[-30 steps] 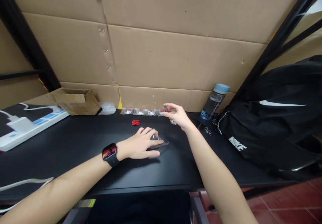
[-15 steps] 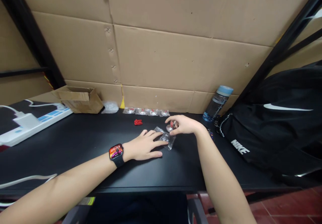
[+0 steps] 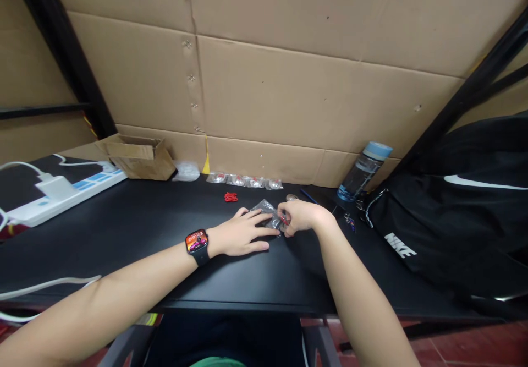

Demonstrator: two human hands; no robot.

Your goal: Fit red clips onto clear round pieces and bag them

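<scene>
My left hand [image 3: 243, 234] lies flat with its fingers spread, holding down a small clear plastic bag [image 3: 264, 206] on the black desk. At the bag's right end, my right hand [image 3: 297, 217] is closed in a pinch on a small clear round piece with a red part [image 3: 284, 220]. The fingers hide most of that piece, and I cannot tell whether it is inside the bag. Another clear round piece [image 3: 291, 197] shows just behind my right hand. A small heap of red pieces [image 3: 231, 197] lies beyond my left hand.
Several bagged round pieces [image 3: 256, 182] line the cardboard wall, beside a stack of clear bags [image 3: 187, 171] and an open cardboard box [image 3: 146, 160]. A power strip [image 3: 70, 199] is at left. A water bottle [image 3: 363, 171], keys [image 3: 349, 222] and a black bag [image 3: 449, 229] stand right.
My right hand has come down and slightly left with the round piece, from above the plastic bag to its right end. My left hand stays on the bag. The view has shifted a little.
</scene>
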